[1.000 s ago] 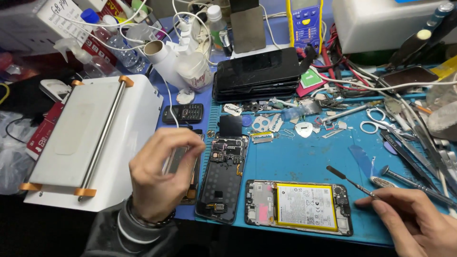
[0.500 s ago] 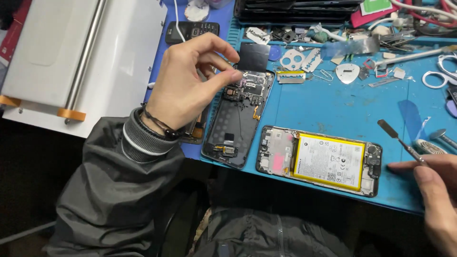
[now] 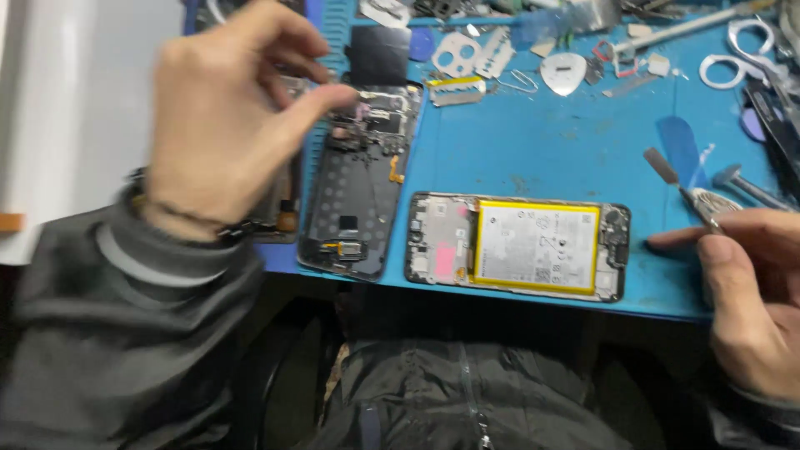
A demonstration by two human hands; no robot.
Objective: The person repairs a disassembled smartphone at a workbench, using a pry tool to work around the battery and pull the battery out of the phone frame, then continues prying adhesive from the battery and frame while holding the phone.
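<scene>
Blue-matted table: the left hand had lifted, pinched on nothing discernible, above the opened black phone frame, while the right hand gripped a slim metal pry tool.

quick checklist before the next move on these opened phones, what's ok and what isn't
1. Tool in hand: ok. The right hand grips a thin metal spudger, flat tip pointing up and away from the phones.
2. Phone with battery lying flat: ok. The opened phone lies flat on the blue mat, yellow-edged battery facing up.
3. Mat edge: not ok. That phone sits close to the mat's near edge.
4. Left hand contents: cannot tell. Thumb and finger pinch above the dark phone frame; the image is blurred.
5. Loose parts: not ok. Small metal plates, a pick and scissors lie scattered at the mat's far side.
</scene>
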